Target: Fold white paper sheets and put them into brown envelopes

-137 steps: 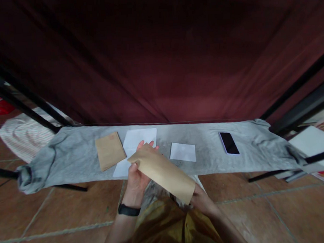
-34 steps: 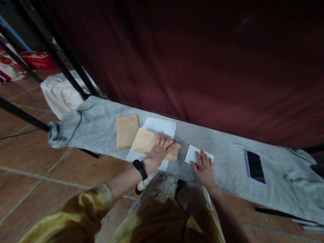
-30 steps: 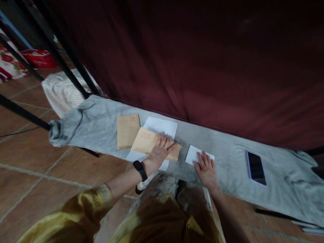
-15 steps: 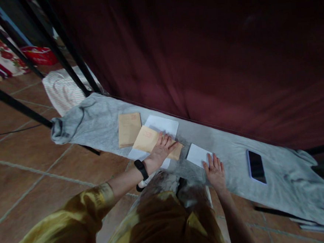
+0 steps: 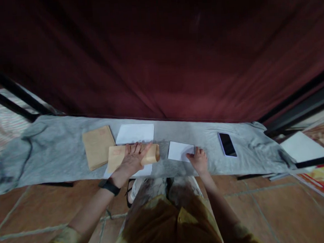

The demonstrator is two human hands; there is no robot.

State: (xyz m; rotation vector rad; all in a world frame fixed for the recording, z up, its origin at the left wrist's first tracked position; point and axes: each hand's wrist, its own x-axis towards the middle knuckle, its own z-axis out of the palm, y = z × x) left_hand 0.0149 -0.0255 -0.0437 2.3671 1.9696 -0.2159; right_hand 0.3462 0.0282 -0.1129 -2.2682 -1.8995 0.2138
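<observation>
My left hand [image 5: 131, 160] lies flat with fingers stretched out on a brown envelope [image 5: 116, 157]. That envelope rests across a white sheet [image 5: 135, 133] on the grey cloth [image 5: 56, 155]. My right hand [image 5: 199, 160] has its fingers curled at the near right corner of a small white folded paper [image 5: 179, 150], pinching its edge. To the left of the envelope sits a stack of brown envelopes [image 5: 98, 151]. A black band is on my left wrist.
A phone [image 5: 227, 144] lies face up on the cloth to the right. A dark red curtain [image 5: 158, 62] hangs behind. Black metal bars [image 5: 13, 100] cross both sides. A white board [image 5: 304, 146] is at right, a striped cloth [image 5: 1, 123] at left, tiled floor below.
The envelope went from both hands to lying on the white sheet under my left palm. My right hand slid off the small white paper and curled at its corner. The view swung right.
</observation>
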